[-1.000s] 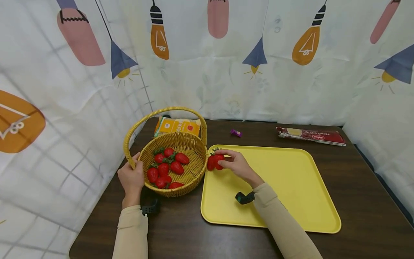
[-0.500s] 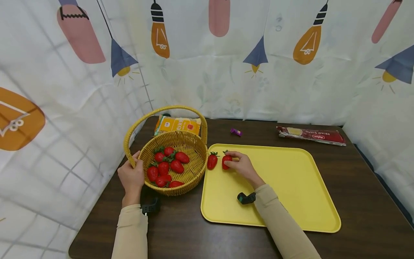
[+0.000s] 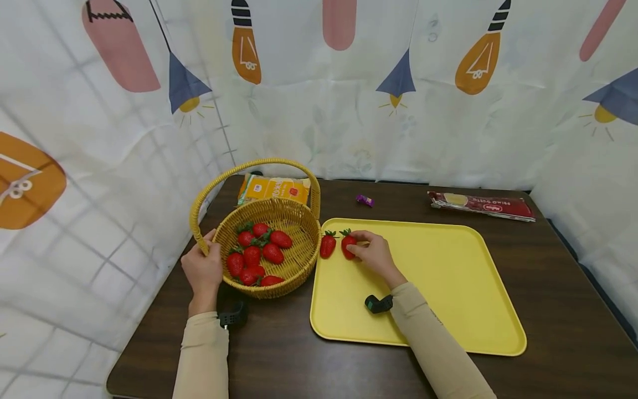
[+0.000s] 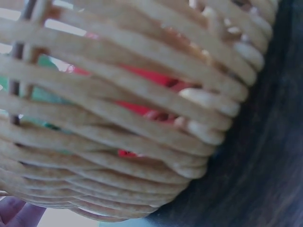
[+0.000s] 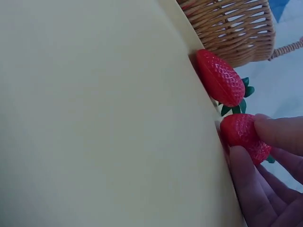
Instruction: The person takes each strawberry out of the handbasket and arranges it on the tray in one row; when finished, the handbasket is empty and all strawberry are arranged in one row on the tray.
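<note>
A red, green-leaved strawberry (image 3: 347,246) is at the far left corner of a yellow rectangular tray (image 3: 438,288), pinched in the right hand's (image 3: 372,254) grip, thumb and fingers closed to its width, just beside a second red, green-leaved strawberry (image 3: 327,245). Left of the tray, the left hand's (image 3: 203,271) grip is curled round the handle of a round yellow wicker basket (image 3: 303,238) containing several red strawberries (image 3: 251,256). Behind, on the dark brown worktop (image 3: 309,371), lie an orange packet (image 3: 286,189), a small purple packet (image 3: 365,200) and a long dark-red packet (image 3: 483,206).
</note>
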Demonstrator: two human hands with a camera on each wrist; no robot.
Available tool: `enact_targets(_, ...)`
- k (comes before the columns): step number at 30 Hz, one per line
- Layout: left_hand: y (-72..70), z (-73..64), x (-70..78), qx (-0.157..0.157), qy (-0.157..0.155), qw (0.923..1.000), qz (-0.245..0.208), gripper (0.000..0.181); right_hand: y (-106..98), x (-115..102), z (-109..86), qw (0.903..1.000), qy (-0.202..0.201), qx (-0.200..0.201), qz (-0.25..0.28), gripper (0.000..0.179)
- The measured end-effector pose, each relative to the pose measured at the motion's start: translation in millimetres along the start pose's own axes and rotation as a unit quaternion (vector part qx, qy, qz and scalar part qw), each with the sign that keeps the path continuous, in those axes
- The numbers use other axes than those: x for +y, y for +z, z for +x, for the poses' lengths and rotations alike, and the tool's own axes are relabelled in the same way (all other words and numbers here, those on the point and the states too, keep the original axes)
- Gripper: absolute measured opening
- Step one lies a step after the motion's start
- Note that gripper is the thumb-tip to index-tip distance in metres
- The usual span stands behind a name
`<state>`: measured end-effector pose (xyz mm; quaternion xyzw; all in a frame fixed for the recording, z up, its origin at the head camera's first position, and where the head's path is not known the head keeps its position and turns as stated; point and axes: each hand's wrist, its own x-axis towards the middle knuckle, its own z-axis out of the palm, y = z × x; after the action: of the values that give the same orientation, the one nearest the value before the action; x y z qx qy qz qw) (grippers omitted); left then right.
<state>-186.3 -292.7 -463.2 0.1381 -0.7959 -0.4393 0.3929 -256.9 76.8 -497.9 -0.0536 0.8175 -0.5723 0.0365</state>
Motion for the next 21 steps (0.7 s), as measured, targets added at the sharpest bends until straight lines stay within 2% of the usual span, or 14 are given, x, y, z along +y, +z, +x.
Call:
enact_targets(9,1.3,1.3,-0.1,-0.003,0.007,1.0,-0.001,0.028,-0.9,-2.5,-1.1,0.9987,0.025,-0.018,0.04,0.033)
enact_targets(13,1.3,1.6,-0.3,-0.003,0.008,0.9999,0.006,0.027,0.1,-2.2,-1.6,0.9984,0.023,-0.023,0.046,0.035)
enact_targets(18,0.7,0.1,-1.2,-0.002,0.005,0.9999,0.009,0.028,-4.8,-22.4,-11.7,0.9972,0.022,-0.045,0.056,0.037)
enact_targets(21,0.8,0.0,-1.0,-0.002,0.005,1.0,0.006,0.029,-5.5,-25.1,-12.3,0.9946,0.03,-0.056,0.082,0.038)
